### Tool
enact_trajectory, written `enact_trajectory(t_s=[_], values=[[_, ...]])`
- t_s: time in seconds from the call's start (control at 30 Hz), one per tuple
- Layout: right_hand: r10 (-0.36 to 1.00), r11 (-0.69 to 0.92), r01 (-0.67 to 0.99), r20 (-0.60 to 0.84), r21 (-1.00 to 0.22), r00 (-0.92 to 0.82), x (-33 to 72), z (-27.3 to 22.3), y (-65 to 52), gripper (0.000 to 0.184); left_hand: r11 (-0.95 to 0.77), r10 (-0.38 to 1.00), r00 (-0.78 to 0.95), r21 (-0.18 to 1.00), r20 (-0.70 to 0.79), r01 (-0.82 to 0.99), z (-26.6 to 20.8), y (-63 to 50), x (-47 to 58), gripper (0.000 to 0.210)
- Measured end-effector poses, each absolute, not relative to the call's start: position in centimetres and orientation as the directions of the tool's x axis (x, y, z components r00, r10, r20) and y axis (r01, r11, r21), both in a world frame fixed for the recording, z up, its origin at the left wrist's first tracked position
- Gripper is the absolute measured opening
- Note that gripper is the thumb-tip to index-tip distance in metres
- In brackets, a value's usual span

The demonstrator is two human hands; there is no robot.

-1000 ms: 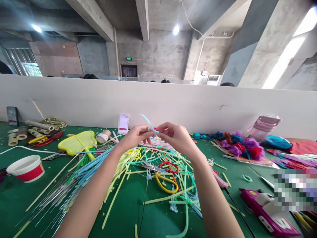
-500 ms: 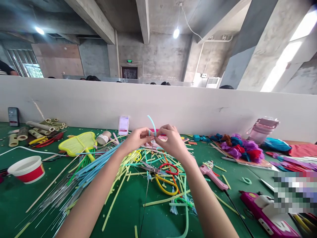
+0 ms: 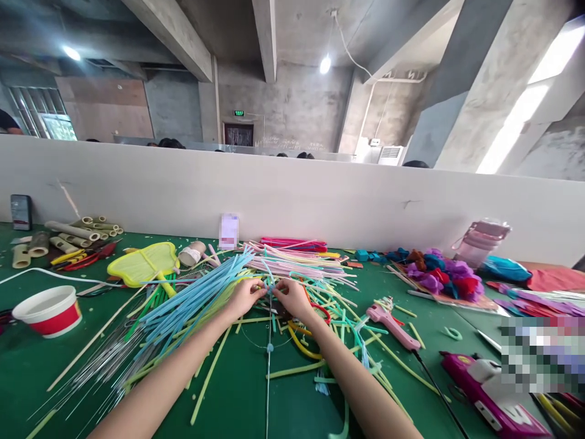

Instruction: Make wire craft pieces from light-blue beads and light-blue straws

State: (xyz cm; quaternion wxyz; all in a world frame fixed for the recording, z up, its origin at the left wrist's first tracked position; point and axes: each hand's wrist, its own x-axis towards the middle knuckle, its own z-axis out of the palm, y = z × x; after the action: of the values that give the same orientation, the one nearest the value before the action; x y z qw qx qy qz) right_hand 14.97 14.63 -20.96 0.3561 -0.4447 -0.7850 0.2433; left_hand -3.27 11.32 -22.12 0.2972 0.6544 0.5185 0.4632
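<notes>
My left hand (image 3: 248, 297) and my right hand (image 3: 291, 299) meet low over the middle of the table. Each pinches a short light blue pipe cleaner (image 3: 270, 286) around a thin metal wire. That wire (image 3: 268, 393) runs down toward me, with a small light blue knot (image 3: 269, 348) on it below my fingers. Just under my right wrist lie scissors (image 3: 302, 347) with yellow and red handles, partly hidden. A bundle of blue pipe cleaners (image 3: 196, 296) is beside my left hand, and pink ones (image 3: 301, 265) lie behind both hands.
On the left are a paper cup (image 3: 48, 312), a yellow butterfly-shaped piece (image 3: 144, 265) and bamboo tubes (image 3: 68, 235). A pink glue gun (image 3: 390, 326), a magenta power strip (image 3: 491, 390) and purple and red tufts (image 3: 448, 274) lie to the right. A white partition (image 3: 365, 201) closes the far side.
Both hands have come down toward the table, still pinching the light blue pipe cleaner. Its free end no longer stands up above the fingers. The pink pipe cleaners behind are now more visible.
</notes>
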Motion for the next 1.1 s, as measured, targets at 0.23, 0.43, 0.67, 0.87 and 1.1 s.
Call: enact_trajectory(t_s=[0.23,0.43,0.67,0.87,1.1], values=[[0.814,0.580,0.552,0.446,-0.598,-0.372,15.0,-21.6,14.5,0.006,-0.402,0.860,-0.025,0.707,0.510,0.582,-23.4,10.8,-2.7,0.008],[0.758,0.647,0.559,0.520,-0.519,-0.394,15.0,-22.1,13.8,0.008,-0.416,0.844,0.010,0.643,0.536,0.643,-23.7,10.5,-2.5,0.010],[0.721,0.687,0.557,0.532,-0.467,-0.444,15.0,-22.3,13.5,0.011,-0.414,0.845,0.016,0.635,0.534,0.652,-23.9,10.8,-2.7,0.010],[0.714,0.696,0.557,0.521,-0.453,-0.468,15.0,-22.5,13.4,0.013,-0.415,0.849,0.025,0.637,0.528,0.649,-23.8,10.7,-2.7,0.009],[0.724,0.688,0.542,0.516,-0.483,-0.459,15.1,-22.6,13.7,0.010,-0.414,0.852,0.022,0.649,0.522,0.638,-23.6,10.6,-2.6,0.007]])
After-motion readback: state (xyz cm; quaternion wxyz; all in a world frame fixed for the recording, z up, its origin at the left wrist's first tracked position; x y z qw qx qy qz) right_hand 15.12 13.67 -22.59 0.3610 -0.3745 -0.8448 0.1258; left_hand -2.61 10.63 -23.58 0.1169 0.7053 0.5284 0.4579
